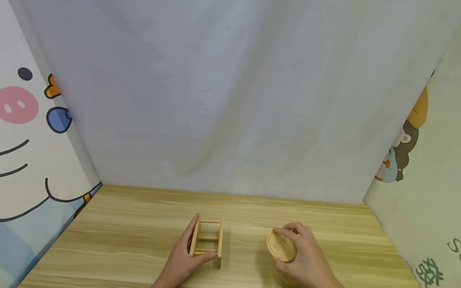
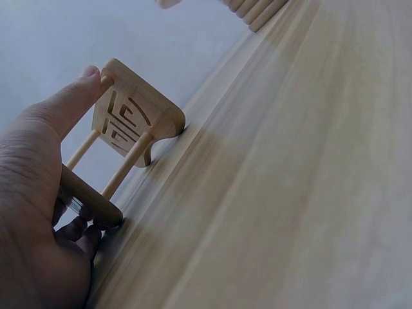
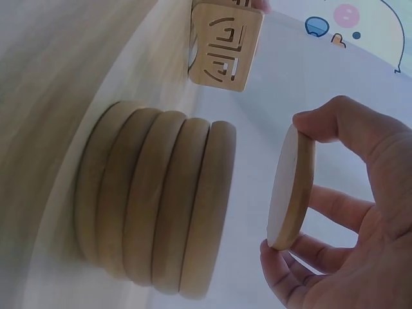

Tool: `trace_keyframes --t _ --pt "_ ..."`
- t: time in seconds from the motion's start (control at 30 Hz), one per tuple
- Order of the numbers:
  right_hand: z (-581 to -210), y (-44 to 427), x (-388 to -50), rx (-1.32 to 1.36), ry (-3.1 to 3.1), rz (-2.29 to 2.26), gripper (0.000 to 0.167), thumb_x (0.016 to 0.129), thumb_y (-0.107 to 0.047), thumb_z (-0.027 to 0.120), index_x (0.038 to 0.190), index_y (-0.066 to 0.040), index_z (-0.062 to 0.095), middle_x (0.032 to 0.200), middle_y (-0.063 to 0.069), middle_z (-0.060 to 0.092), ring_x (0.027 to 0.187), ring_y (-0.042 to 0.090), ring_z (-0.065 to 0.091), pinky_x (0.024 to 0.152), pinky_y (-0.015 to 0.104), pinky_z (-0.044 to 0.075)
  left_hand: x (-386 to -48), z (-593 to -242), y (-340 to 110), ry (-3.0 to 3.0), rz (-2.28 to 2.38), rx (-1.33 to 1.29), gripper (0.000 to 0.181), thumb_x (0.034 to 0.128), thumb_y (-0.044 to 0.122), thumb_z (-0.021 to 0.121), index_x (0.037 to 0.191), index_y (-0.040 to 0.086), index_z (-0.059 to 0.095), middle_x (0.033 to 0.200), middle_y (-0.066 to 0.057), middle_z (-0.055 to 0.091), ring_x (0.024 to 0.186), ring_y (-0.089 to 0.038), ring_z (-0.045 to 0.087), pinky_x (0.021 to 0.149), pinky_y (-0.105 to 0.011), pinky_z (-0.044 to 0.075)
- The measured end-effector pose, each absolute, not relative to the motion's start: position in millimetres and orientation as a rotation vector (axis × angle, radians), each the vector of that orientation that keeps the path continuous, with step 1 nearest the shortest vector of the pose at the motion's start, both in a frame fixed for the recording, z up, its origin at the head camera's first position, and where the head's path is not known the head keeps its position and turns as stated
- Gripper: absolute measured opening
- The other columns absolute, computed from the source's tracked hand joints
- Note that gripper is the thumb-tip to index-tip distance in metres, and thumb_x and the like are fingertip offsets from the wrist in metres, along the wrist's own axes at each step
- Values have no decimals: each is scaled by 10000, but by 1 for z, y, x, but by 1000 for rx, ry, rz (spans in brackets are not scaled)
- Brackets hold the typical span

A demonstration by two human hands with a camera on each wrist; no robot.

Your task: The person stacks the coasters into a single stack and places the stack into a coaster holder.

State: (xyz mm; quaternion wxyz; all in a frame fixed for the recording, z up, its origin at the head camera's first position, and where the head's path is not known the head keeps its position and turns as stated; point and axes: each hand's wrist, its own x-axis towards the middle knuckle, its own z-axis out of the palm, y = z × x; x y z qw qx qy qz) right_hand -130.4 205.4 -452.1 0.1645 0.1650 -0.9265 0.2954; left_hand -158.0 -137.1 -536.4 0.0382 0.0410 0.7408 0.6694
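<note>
My left hand (image 1: 180, 258) grips a small wooden coaster holder (image 1: 221, 244), its thumb over one dowel and its fingers behind the left panel. In the left wrist view the holder's far panel (image 2: 138, 106) has a cut-out pattern, and its lower edge stands on the table. A round wooden coaster (image 1: 282, 246) with faint markings on top is pinched by its rim in my right hand (image 1: 307, 254). Beneath it, apart from it, stands a stack of several round coasters (image 3: 161, 199). The right wrist view shows the held coaster's pale underside (image 3: 286, 183).
Everything stands on a light wood-grain table (image 1: 144, 208). A plain grey-white cloth (image 1: 216, 100) hangs behind it. Cartoon-printed panels flank both sides, one with a pink snout (image 1: 18, 105) on the left, another with printed figures (image 1: 405, 148) on the right.
</note>
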Motion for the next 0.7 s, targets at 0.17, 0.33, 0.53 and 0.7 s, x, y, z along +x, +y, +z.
trace_keyframes --t 0.17,0.33,0.53,0.7 --pt "-461 214 -128 531 -2575 804 633 645 -187 1020 1252 -191 841 1206 -99 646 1102 202 604 830 358 569 -157 -537 -137 2270 2058 133 1190 882 225 979 1796 311 222 1744 -188 399 1412 -349 596 999 -289 570" --pt "-466 225 -125 543 -2596 823 641 647 -211 1024 1261 -187 843 1207 -123 637 1083 177 581 811 344 563 -158 -537 -136 2283 2059 152 1184 882 223 978 1795 307 230 1735 -205 411 1389 -335 614 985 -285 573" --pt "-473 237 -123 582 -2569 756 629 648 -248 1025 1246 -159 849 1179 -108 660 1040 149 584 776 341 563 -158 -537 -137 2275 2055 135 1189 882 226 979 1797 310 224 1742 -197 400 1409 -350 598 1010 -311 573" --pt "-478 244 -123 614 -2539 716 627 645 -296 1024 1235 -171 854 1161 -107 672 1025 133 594 769 349 557 -158 -538 -139 2264 2075 132 1188 879 194 978 1795 309 230 1745 -185 401 1415 -352 591 993 -267 565"
